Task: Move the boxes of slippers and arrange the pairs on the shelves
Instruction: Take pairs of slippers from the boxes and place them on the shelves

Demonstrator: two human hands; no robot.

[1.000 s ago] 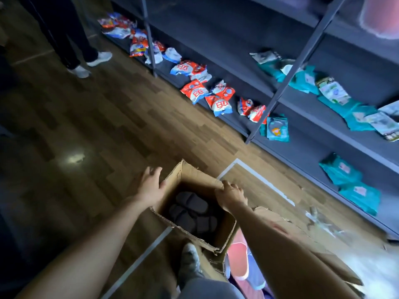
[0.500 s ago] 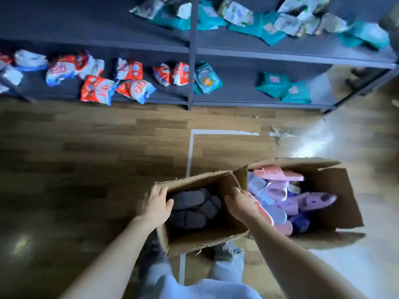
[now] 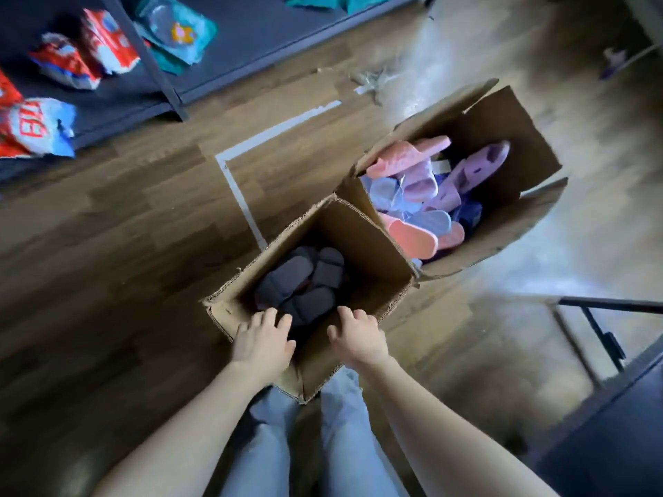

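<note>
An open cardboard box (image 3: 362, 245) stands on the wood floor just in front of my legs, with several dark grey slippers (image 3: 297, 281) at its bottom. My left hand (image 3: 263, 342) and my right hand (image 3: 358, 335) both hold its near rim, fingers curled over the edge into the box. A second, larger open box (image 3: 509, 120) touches its far right corner and is piled with pink, lilac and pale blue slippers (image 3: 423, 195). The dark grey shelf unit (image 3: 244, 55) runs along the upper left.
Red-and-white packets (image 3: 71, 62) and a teal packet (image 3: 175, 30) lie on the bottom shelf. A shelf post (image 3: 161, 77) stands at its front edge. White tape lines (image 3: 236, 188) mark the floor. Plastic scraps (image 3: 373, 80) lie beyond the boxes. Dark furniture (image 3: 617, 425) stands at the right.
Both hands have shifted from the grey-slipper box's side walls to its near rim. The view has swung round, so the boxes now sit diagonally and the shelves are at the upper left.
</note>
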